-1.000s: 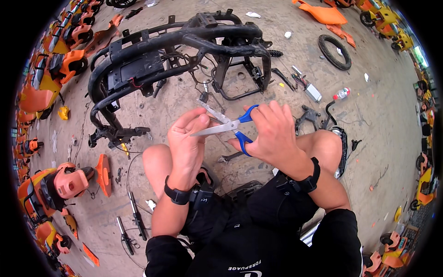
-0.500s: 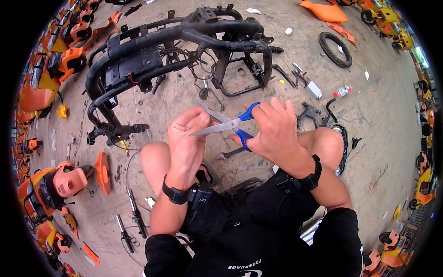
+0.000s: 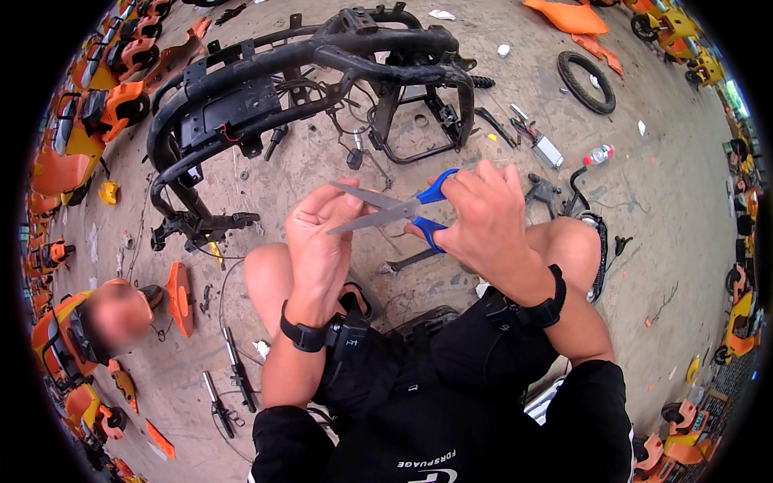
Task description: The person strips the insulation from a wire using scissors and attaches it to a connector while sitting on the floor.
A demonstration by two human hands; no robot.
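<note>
On the near side of the black tubular frame (image 3: 386, 52), through the head view, I see the blue-handled scissors (image 3: 390, 216) held in the air above the floor (image 3: 684, 201), apart from the frame. The right hand (image 3: 483, 209) is curled about the handles, which stand apart, so the blades gape. The left hand (image 3: 316, 241) has its thumb and fingertips drawn close together beside the upper blade; I cannot tell whether they pinch that blade, something thin or nothing.

I make out nothing between the blades, so whether any cut is done I cannot say. As for how far things stand, I judge the frame mostly bare: no coloured body panels sit on it, while a flat black plate (image 3: 241, 109) remains within its tubes. To the right of the frame lie a silver box (image 3: 548, 151) and a tyre (image 3: 594, 105); nearer than its left end, an orange panel (image 3: 179, 302) rests on the floor.
</note>
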